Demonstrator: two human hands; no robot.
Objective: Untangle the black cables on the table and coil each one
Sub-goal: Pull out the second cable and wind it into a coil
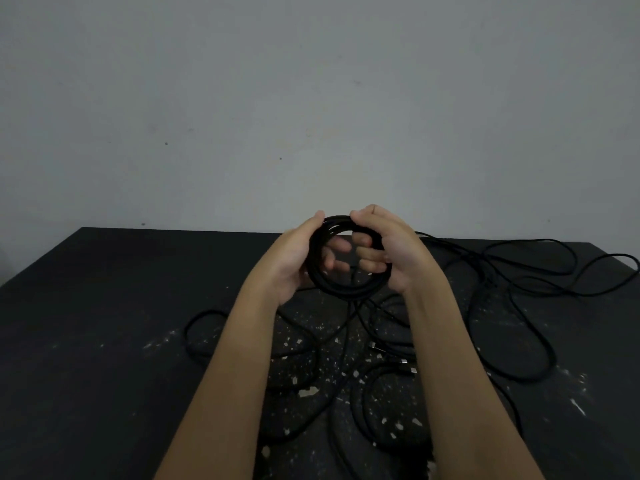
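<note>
Holding a black cable coil [341,285] above the table [104,306], left hand [294,265] and right hand [394,251] grip opposite sides. We note loose cables [519,306] sprawled beneath.

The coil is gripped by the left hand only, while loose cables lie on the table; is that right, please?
Not quite. The head view shows both hands gripping the coil: the left hand on its left side, the right hand on its right. Loose cables do lie on the table.

A round black cable coil [346,285] is held upright above loose tangled black cables [512,306].
</note>
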